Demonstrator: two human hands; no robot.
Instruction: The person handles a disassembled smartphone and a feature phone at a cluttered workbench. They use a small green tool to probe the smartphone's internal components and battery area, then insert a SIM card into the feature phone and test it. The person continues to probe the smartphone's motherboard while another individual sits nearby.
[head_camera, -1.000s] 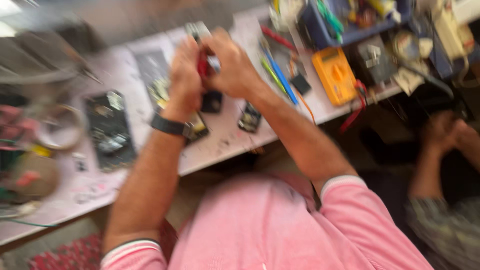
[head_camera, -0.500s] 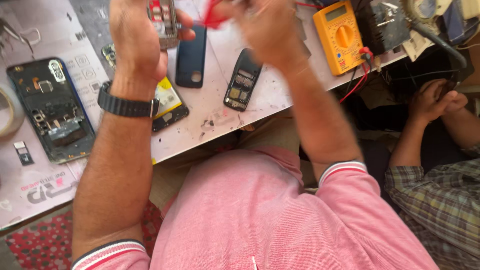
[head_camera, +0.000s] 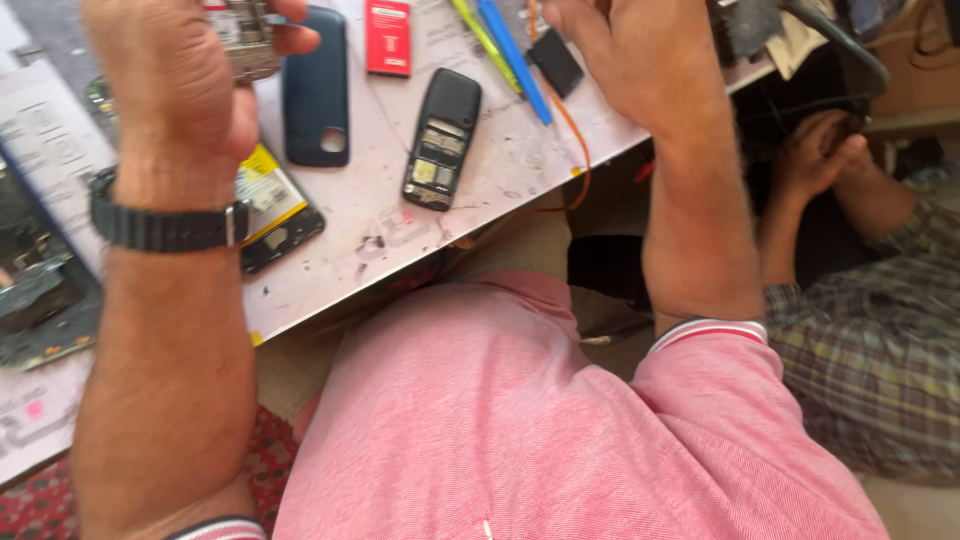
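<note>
Grey metal and circuitry show on a bared phone body (head_camera: 243, 38) clasped in the left hand (head_camera: 170, 90), raised above the scuffed white bench (head_camera: 520, 165); its long axis cannot be told. The right hand (head_camera: 640, 60) is curled, its grip unreadable. A dark open handset (head_camera: 442, 138) lies lengthwise below.

Flat red rectangular battery with white label (head_camera: 388, 37) lying near top edge of white worktable (head_camera: 500, 170); yellow rectangular label (head_camera: 266, 187) on black battery under left wrist.

Both forearms raised, left hand (head_camera: 175, 90) with fingers curled (watch-strapped wrist), right hand (head_camera: 630, 60) bent inward
</note>
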